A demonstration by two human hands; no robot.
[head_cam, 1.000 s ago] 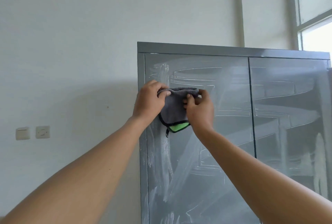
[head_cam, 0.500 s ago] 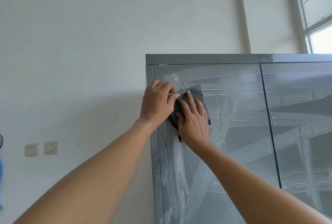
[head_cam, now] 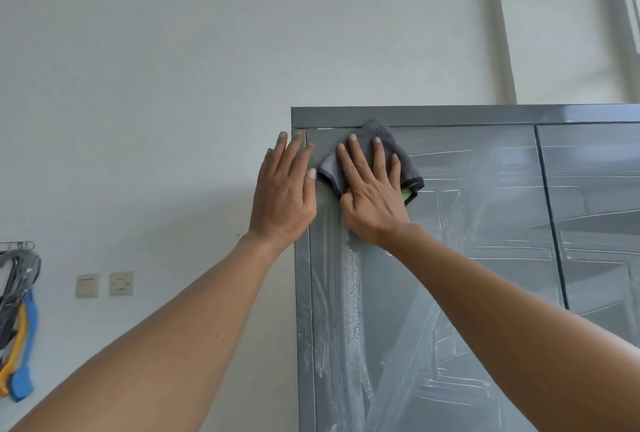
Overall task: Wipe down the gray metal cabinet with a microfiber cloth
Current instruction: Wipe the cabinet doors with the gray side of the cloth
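Head camera, looking up at the cabinet's top left corner: your forearms rise from the bottom of the frame, and your right hand lies flat with its fingers spread and straight, pressing the gray microfiber cloth against the left door of the gray metal cabinet, just under the top rail. A green edge of the cloth shows at the lower right of your palm. Your left hand is also flat and holds nothing, its fingers straight, resting across the cabinet's left edge close beside the cloth. A second ago both hands were pinching and folding the cloth in front of the door; half a second ago your right hand had laid it on the panel lower down. The cloth has since gone up to the top corner, so the folding looks finished and the wiping is under way. Streaks of white residue run down the door below your right hand and sweep across both doors, so most of the surface appears not yet cleaned. Behind the cabinet stands a pale wall; on it, well to the left, sit two wall switches, and at the far left edge hangs a bundle of coloured hangers.
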